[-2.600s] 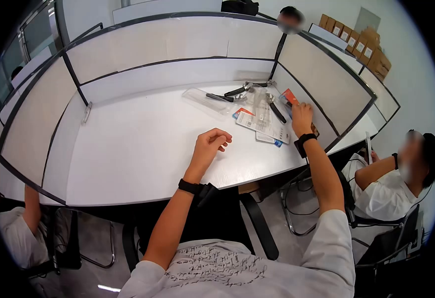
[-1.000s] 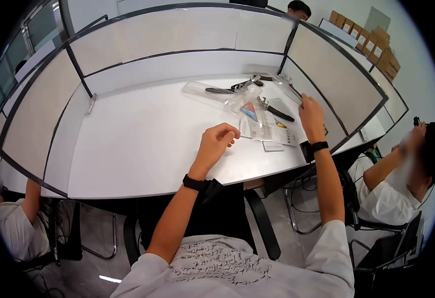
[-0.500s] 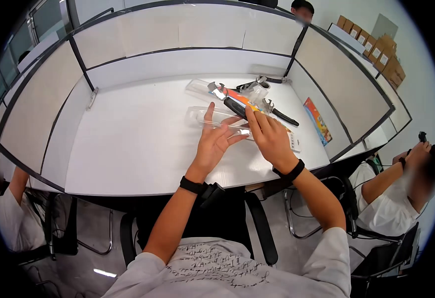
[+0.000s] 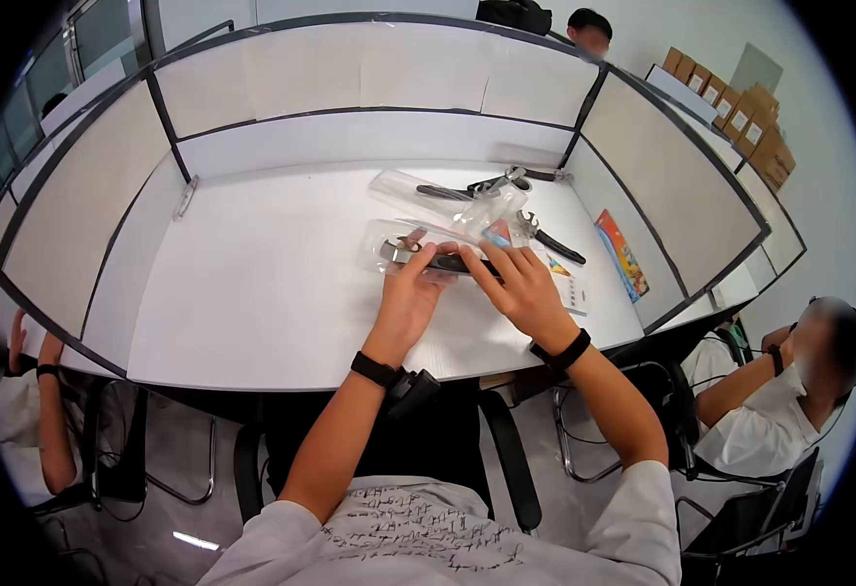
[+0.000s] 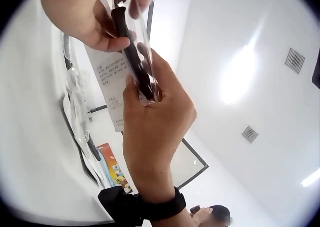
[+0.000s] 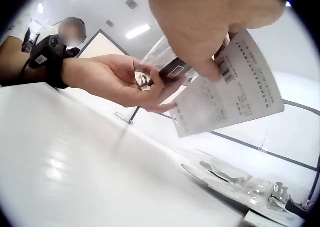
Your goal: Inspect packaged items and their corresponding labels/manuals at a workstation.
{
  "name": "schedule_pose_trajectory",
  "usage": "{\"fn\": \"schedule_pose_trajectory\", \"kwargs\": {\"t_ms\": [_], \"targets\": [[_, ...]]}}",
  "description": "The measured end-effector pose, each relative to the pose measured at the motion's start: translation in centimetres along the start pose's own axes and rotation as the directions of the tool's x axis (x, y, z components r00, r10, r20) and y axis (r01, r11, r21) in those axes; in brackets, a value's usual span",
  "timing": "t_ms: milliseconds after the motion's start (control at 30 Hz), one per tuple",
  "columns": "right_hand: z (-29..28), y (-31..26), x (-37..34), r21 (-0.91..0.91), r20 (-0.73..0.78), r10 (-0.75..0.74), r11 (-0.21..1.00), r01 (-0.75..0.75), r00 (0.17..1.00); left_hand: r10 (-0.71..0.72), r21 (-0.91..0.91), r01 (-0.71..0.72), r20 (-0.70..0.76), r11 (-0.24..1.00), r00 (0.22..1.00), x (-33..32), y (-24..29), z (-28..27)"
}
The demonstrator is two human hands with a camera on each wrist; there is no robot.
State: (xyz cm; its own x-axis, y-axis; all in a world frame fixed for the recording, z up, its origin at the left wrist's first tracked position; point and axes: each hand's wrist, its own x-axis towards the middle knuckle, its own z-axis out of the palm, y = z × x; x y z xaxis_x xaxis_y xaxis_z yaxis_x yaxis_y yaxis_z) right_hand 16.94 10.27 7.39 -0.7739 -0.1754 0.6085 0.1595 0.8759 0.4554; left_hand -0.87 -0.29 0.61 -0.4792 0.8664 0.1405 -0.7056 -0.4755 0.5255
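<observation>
Both my hands hold a black-handled wrench [image 4: 452, 263] over the middle of the desk. A clear plastic shell [image 4: 374, 244] lies around its silver head. My left hand [image 4: 410, 301] grips the head end, thumb along the handle. My right hand [image 4: 531, 295] pinches the handle's other end. In the left wrist view the dark handle [image 5: 134, 57] runs between both hands, against the clear plastic. A white printed card [image 6: 222, 89] hangs behind the wrench in the right wrist view, beside the right hand's fingers. The palms hide part of the shell.
Another black-handled wrench [image 4: 555, 244] lies right of the hands. Clear packaging [image 4: 404, 188] and more tools [image 4: 516, 178] lie behind. A colourful card [image 4: 623, 256] leans on the right partition [image 4: 677, 186]. Other people sit at both sides.
My right hand has come from the right partition to the middle. Half a second ago it held the wrench raised above the shell; now the wrench is lower, with both hands on it.
</observation>
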Motion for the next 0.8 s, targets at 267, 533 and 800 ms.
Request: {"fn": "schedule_pose_trajectory", "kwargs": {"t_ms": [267, 533, 800], "targets": [[-1.0, 1.8, -1.4, 0.194, -0.095, 0.396, 0.907, -0.373, 0.913, 0.162, 0.008, -0.162, -0.086, 0.987, 0.983, 0.1, 0.8, -0.3], [-0.2, 3.3, -4.6, 0.689, 0.243, 0.924, 0.051, -0.723, 0.297, 0.160, 0.045, -0.156, -0.103, 0.987, 0.982, 0.8, 0.0, -1.3], [-1.8, -0.6, -4.7, 0.758, 0.410, 0.890, -0.210, -0.618, 0.200, -0.103, 0.151, 0.124, -0.138, 0.981, 0.985, 0.3, -0.1, -1.4]]}}
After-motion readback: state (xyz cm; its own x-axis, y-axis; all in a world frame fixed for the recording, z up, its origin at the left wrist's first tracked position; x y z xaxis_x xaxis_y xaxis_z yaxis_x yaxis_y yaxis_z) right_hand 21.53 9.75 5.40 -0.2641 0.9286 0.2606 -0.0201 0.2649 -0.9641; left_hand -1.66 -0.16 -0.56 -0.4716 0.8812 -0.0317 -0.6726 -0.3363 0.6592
